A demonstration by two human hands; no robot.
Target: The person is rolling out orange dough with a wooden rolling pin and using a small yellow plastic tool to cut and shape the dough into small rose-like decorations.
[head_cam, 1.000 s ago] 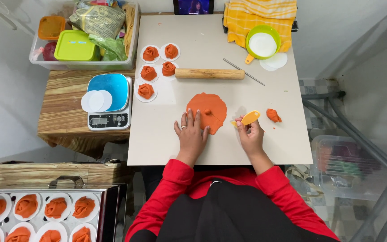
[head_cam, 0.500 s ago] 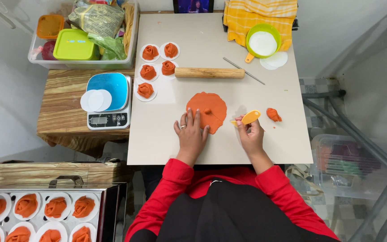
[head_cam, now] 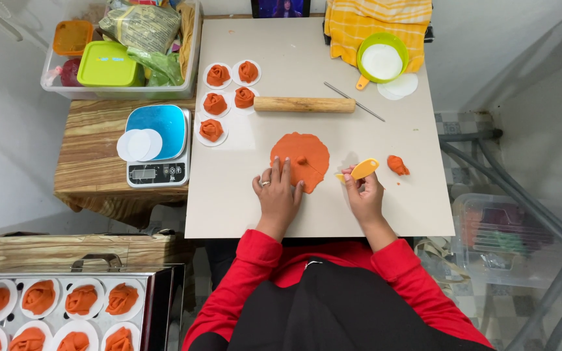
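Note:
A flat round sheet of orange dough (head_cam: pixel 300 158) lies on the beige work board (head_cam: pixel 307 78). My left hand (head_cam: pixel 278 195) rests flat at its near left edge, fingertips touching the dough. My right hand (head_cam: pixel 363 194) holds a small yellow-orange scraper (head_cam: pixel 361 170) just right of the sheet. A small orange dough lump (head_cam: pixel 397 165) lies right of the scraper. A wooden rolling pin (head_cam: pixel 304 104) sits behind the sheet.
Several orange dough roses on white discs (head_cam: pixel 226 97) sit at the board's back left. A blue-topped scale (head_cam: pixel 157 143) with white discs stands left. A green bowl (head_cam: pixel 381 62), yellow cloth (head_cam: pixel 378 23), thin metal rod (head_cam: pixel 354 101), storage bin (head_cam: pixel 121 49) and metal tray of roses (head_cam: pixel 53 312) surround.

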